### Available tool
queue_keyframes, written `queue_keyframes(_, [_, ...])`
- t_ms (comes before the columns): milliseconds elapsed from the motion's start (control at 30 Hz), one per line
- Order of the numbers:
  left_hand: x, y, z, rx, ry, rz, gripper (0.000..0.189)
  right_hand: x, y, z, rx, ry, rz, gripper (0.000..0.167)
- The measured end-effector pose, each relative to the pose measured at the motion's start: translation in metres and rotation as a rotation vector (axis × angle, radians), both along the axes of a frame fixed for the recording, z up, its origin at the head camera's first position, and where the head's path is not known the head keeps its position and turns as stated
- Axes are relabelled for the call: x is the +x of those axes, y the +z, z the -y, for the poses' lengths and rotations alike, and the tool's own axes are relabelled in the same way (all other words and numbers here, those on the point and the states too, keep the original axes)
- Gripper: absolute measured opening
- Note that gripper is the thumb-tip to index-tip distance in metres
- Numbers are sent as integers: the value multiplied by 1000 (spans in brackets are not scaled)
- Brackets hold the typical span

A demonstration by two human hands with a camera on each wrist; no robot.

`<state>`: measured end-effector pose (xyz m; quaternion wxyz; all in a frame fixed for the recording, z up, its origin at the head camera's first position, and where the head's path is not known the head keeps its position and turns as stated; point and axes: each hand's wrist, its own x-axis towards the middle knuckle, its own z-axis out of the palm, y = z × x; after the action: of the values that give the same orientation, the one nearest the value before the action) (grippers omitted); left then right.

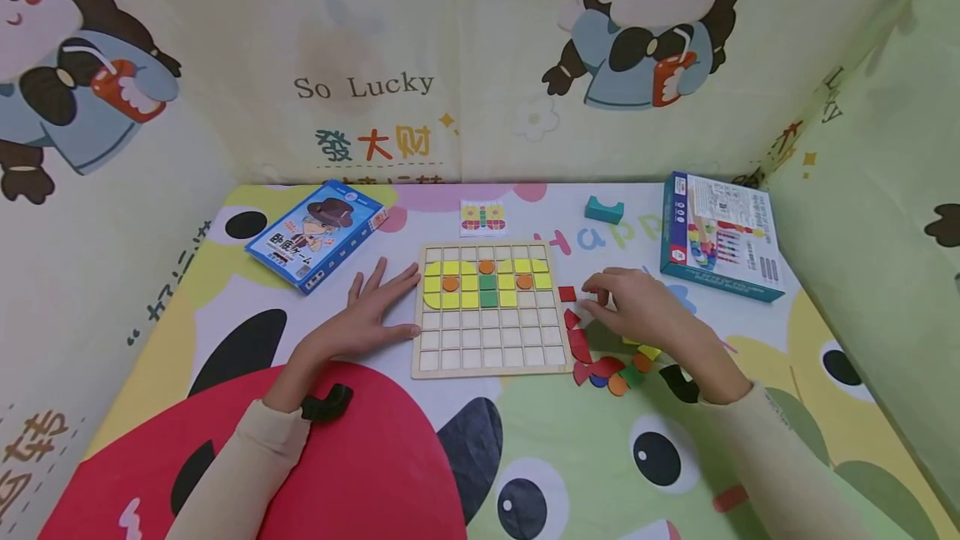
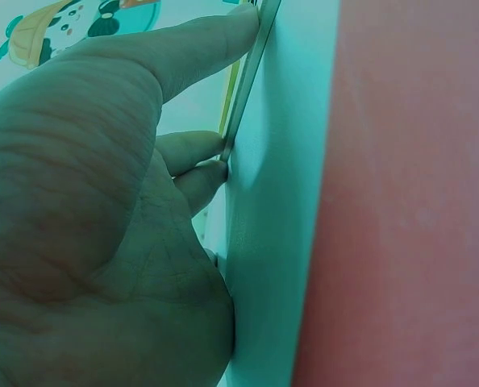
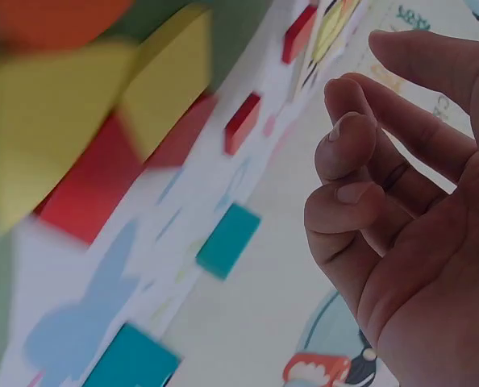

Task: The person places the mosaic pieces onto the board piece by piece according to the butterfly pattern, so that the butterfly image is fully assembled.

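A wooden grid board (image 1: 453, 365) lies on the table, its upper rows filled with yellow, orange and green pieces. My left hand (image 1: 363, 319) rests at the board's left edge with fingers spread; in the left wrist view the thumb (image 2: 211, 44) touches that edge. To the board's right, my right hand (image 1: 641, 302) hovers with fingers loosely bent, holding nothing; its thumb (image 3: 421, 60) stands apart from the fingertips. Just left of it lies a red square piece (image 1: 567, 294). Below are red pieces (image 1: 579, 346), an orange disc (image 1: 618, 385) and several other loose pieces, partly hidden by the hand.
Behind the board lies a small pattern card (image 1: 483, 225) showing a butterfly-like figure. A teal notched block (image 1: 603, 209) sits at the back. A blue game box (image 1: 315, 236) is at the left, another box (image 1: 723, 236) at the right. Printed cloth walls (image 1: 487, 48) enclose the table.
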<state>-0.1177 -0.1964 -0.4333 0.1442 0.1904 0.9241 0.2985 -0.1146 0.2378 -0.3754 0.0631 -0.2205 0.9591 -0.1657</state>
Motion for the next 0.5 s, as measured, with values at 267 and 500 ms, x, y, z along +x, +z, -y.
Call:
queue_keyframes(267, [0, 0, 0, -4, 3, -2, 96, 10, -5, -23, 21, -16, 48, 29])
queue_keyframes(500, [0, 1, 0, 0, 4, 6, 95, 17, -8, -39, 5, -26, 80, 21])
